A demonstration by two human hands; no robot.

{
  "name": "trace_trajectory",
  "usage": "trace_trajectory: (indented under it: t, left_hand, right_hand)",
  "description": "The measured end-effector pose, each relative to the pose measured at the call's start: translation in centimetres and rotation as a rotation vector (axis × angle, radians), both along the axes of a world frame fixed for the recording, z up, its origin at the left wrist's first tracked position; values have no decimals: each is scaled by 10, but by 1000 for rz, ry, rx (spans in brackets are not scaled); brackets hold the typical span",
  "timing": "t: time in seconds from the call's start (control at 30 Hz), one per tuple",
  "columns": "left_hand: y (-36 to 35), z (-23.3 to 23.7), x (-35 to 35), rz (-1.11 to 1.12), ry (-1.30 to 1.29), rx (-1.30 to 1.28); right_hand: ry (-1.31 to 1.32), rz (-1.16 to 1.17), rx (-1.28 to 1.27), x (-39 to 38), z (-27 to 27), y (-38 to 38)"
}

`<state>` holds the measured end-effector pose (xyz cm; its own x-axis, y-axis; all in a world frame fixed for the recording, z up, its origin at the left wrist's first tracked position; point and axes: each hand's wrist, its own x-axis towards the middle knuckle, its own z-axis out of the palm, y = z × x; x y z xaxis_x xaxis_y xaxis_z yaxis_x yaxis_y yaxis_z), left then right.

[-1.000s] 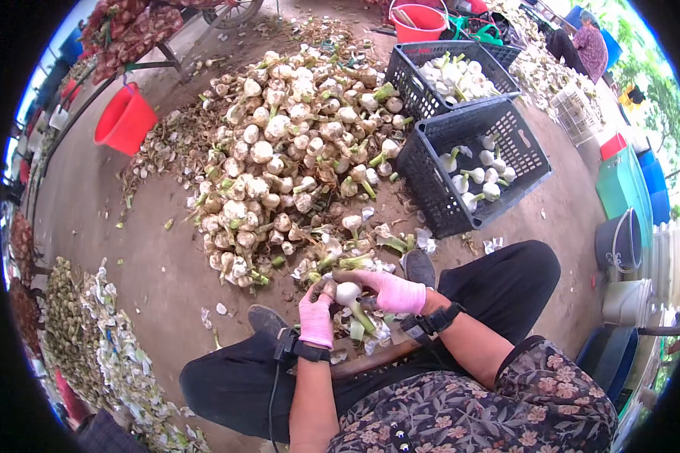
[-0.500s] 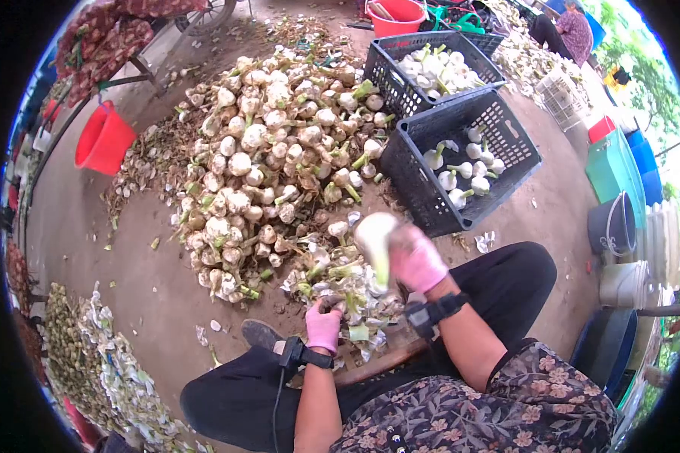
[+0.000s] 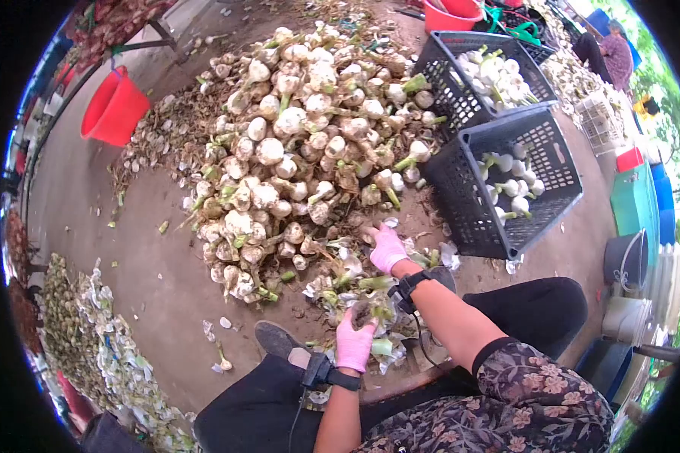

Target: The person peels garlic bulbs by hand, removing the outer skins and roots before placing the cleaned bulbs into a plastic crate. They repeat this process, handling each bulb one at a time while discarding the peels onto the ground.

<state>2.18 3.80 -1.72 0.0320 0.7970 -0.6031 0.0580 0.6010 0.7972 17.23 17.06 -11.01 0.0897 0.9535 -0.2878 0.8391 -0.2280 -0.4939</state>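
My right hand (image 3: 387, 249), in a pink glove with soiled fingertips, reaches to the lower right edge of a heap of untrimmed garlic bulbs (image 3: 291, 121). Its fingers point out toward the heap, and no bulb shows in them. Nearer my body, my left hand (image 3: 354, 343), also pink-gloved, has its fingers curled over the scraps; what they hold is hidden. Loose garlic skins and cut stems (image 3: 374, 283) lie between and around both hands. Cleaned garlic bulbs (image 3: 510, 185) with short stems lie in the nearer black crate (image 3: 472, 208).
Behind the nearer crate stands another black crate (image 3: 449, 83) with cleaned garlic. A red bucket (image 3: 115, 109) hangs at left. Skins and small bulbs (image 3: 113, 362) cover the lower left floor. A person (image 3: 616, 57) sits at the far right, near buckets and tubs.
My right hand has let go of the white garlic bulb it held and moved forward to the heap's edge. My left hand stays low over the scraps. The camera view has shifted.
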Motion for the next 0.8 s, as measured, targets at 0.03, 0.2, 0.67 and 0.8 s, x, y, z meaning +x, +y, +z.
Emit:
trace_trajectory:
  t: [0.03, 0.2, 0.67, 0.8]
  left_hand:
    - [0, -6, -1, 10, 1, -6]
    - [10, 1, -2, 227, 42, 124]
    - [-5, 36, -21, 211, -52, 528]
    - [-15, 47, -24, 247, -20, 571]
  right_hand:
    - [-42, 15, -6, 2, -22, 2]
    - [396, -115, -181, 5, 11, -3]
    - [1438, -120, -611, -29, 129, -87]
    - [1160, -144, -365, -29, 157, -100]
